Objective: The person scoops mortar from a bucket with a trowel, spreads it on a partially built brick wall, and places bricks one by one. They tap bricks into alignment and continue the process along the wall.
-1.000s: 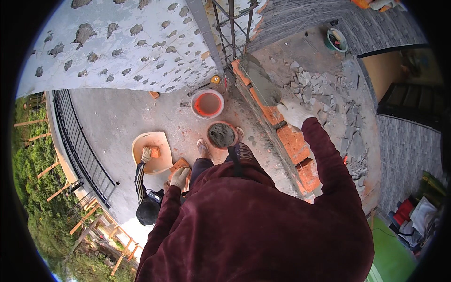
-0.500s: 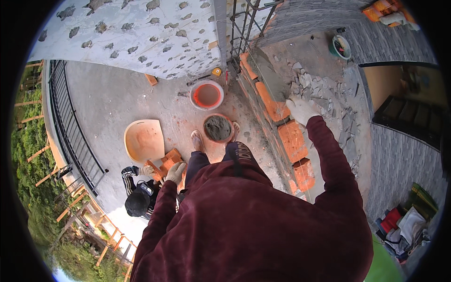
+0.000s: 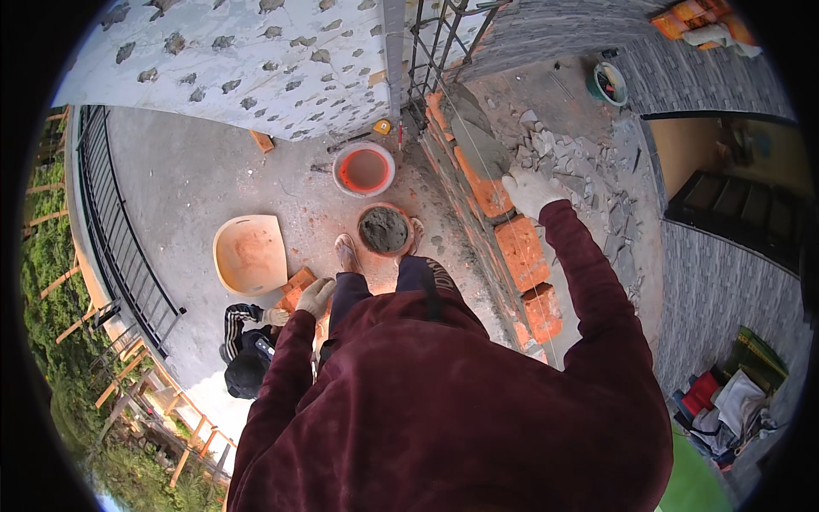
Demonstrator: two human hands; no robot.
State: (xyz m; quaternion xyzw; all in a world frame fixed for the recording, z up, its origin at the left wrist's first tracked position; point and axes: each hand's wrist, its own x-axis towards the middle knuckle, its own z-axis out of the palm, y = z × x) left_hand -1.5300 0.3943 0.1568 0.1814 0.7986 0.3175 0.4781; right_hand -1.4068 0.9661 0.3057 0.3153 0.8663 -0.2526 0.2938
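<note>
Pale tub (image 3: 249, 254): brick seen inside 1 s ago now out.
Co-worker's hand (image 3: 275, 317): gloved; shifted from tub to bricks' edge.
Loose bricks (image 3: 294, 286): under/beside L hand; supply likely now within reach.
L hand (image 3: 316, 297): gloved, part-curled; grip can't tell.
Mortar bowl (image 3: 384, 230): approx. mid-view.
Brick course (image 3: 521, 253): R of bowl.
R hand (image 3: 531, 193): gloved, part-open at course; hold can't tell.

L. glove (image 3: 316, 296) & R. glove (image 3: 531, 193) off-wht.; sweatshirt (image 3: 452, 392) maroon; bricks (image 3: 522, 253) orange-red; mortar (image 3: 383, 230) dk. grey; tub (image 3: 252, 256) pale peach; co-worker's sleeve (image 3: 235, 319) blk. w/ wht. stripes; railing (image 3: 111, 213) blk.; pitted wall (image 3: 213, 64) pale bl.-wht. w/ grey blotches; tile cladding (image 3: 725, 277) streaky grey.
</note>
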